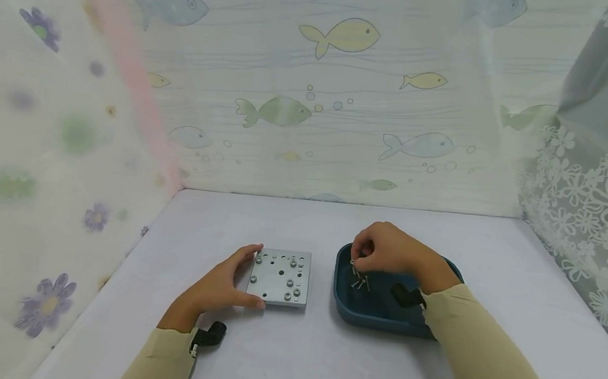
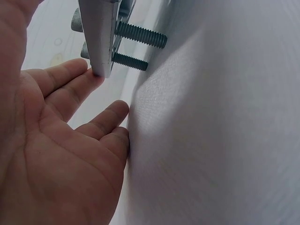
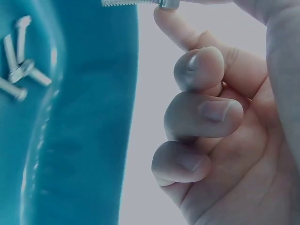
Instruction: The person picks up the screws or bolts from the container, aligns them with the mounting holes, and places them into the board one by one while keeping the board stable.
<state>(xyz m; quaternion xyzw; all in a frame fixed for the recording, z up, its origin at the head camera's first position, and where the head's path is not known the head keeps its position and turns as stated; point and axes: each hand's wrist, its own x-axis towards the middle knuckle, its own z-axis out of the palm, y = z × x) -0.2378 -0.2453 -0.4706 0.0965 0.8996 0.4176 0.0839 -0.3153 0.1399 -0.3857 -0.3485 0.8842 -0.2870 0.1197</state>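
Note:
A silvery metal plate (image 1: 272,277) with holes and several socket head bolts in it lies at the centre. Steadying it from the left, my left hand (image 1: 220,286) grips its near and far edges between thumb and index finger. Threaded bolt ends (image 2: 140,34) stick out from the plate's underside in the left wrist view. Over the left part of a dark blue tray (image 1: 379,324), my right hand (image 1: 389,248) pinches a socket head bolt (image 3: 136,2) by its head between thumb and index finger. Its other fingers are curled.
Several loose bolts (image 1: 362,282) lie on the tray floor below the right hand. The tray has a raised rim all round. A white cloth covers the table (image 1: 286,360), and printed curtains (image 1: 347,95) hang behind and at both sides.

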